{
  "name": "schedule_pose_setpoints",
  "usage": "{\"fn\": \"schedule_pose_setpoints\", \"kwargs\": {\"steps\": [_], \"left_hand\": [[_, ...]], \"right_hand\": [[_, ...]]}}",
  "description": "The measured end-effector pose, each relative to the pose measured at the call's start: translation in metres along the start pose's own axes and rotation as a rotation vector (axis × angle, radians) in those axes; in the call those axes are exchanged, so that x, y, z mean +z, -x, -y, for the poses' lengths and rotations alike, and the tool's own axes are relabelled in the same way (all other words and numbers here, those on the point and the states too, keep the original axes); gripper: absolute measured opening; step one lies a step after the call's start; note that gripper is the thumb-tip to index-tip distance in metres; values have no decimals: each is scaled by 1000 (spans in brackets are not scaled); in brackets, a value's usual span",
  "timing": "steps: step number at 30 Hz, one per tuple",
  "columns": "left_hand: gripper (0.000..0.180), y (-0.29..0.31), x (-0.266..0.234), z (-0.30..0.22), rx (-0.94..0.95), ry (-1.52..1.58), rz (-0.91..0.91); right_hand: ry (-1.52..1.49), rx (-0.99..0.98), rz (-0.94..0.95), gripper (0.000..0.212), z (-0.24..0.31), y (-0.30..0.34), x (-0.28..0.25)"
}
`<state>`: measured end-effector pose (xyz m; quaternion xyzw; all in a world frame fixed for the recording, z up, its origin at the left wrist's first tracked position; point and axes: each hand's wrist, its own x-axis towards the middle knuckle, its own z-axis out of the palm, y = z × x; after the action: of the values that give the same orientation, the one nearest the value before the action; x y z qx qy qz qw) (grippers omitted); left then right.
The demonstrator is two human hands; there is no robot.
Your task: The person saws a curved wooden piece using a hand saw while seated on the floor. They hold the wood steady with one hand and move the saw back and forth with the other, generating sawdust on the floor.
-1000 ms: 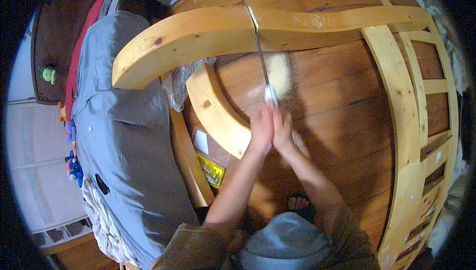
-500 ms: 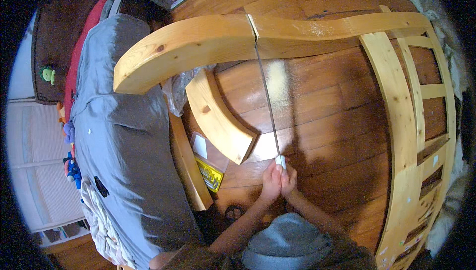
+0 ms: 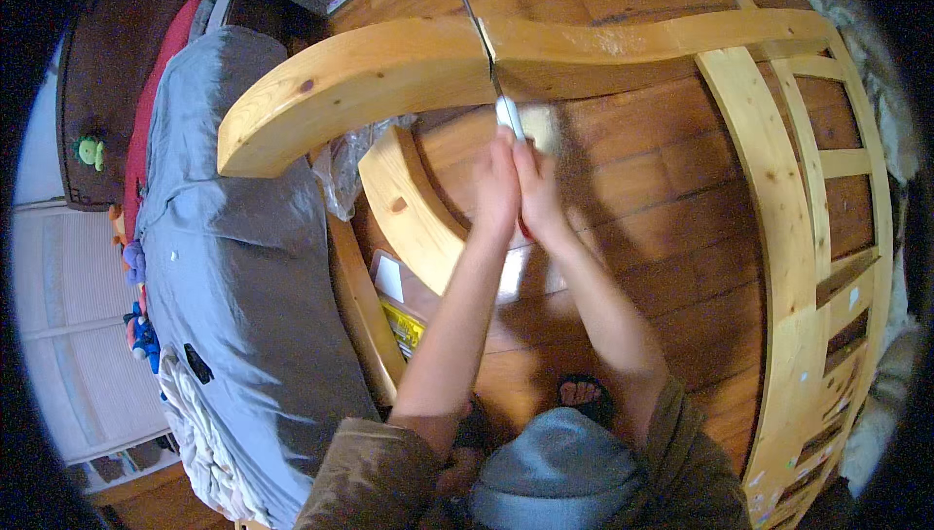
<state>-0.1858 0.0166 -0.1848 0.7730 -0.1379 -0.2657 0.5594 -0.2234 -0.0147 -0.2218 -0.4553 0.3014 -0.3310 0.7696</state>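
A handsaw (image 3: 509,113) with a pale handle is gripped by both of my hands. My left hand (image 3: 496,184) and my right hand (image 3: 541,187) are closed side by side around it, just in front of a thick curved wooden beam (image 3: 360,73). The thin blade sits in a cut across the beam, and its far part sticks out beyond it. A light line of cut wood shows at the slot. Pale sawdust (image 3: 545,129) lies on the floor beside the handle. A separate curved wooden piece (image 3: 409,214) rests on the floor left of my left forearm, which hides its near end.
Slatted wooden framework (image 3: 778,209) joins the beam on the right. Left stands a bed with a grey-blue cover (image 3: 243,257). Between bed and hands are a plastic bag (image 3: 338,178), a long wooden piece (image 3: 362,287) and a yellow tool case (image 3: 404,324).
Both hands have pushed the saw away from me, up close to the beam. More blade now sticks out on the far side. My forearms are stretched further forward.
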Motion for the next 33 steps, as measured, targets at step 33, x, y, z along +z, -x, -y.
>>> {"fn": "schedule_pose_setpoints", "kwargs": {"steps": [33], "left_hand": [[24,205,-17,139,135,-86,52]], "right_hand": [[160,322,132,34,-82,228,-111]]}}
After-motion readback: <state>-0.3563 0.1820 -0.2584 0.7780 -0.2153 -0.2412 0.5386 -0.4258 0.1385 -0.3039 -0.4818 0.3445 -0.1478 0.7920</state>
